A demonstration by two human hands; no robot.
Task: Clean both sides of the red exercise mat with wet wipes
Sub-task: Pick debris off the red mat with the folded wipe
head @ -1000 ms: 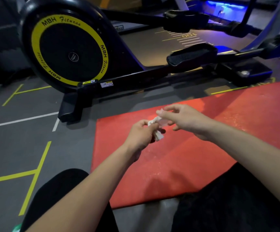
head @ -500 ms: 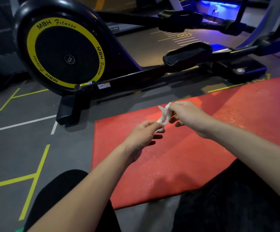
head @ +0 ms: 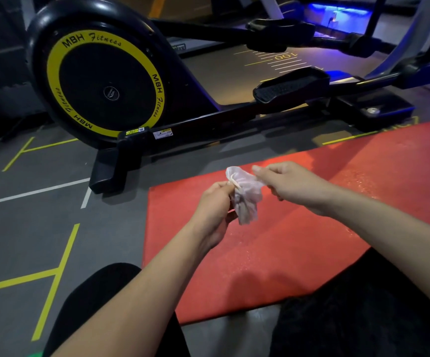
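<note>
hands: 2, left hand [head: 215,202] and right hand [head: 289,185] both pinching 1 wet wipe [head: 244,194] | red mat [head: 273,248]: 1

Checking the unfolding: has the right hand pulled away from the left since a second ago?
Yes. The right hand has drawn rightward along the red mat, spreading the wipe from the left hand.

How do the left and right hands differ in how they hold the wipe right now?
The left hand pinches the wet wipe low at its left edge; the right hand pinches its upper right corner, higher. The left is nearer the camera, the right farther. Both hover over the red mat.
</note>
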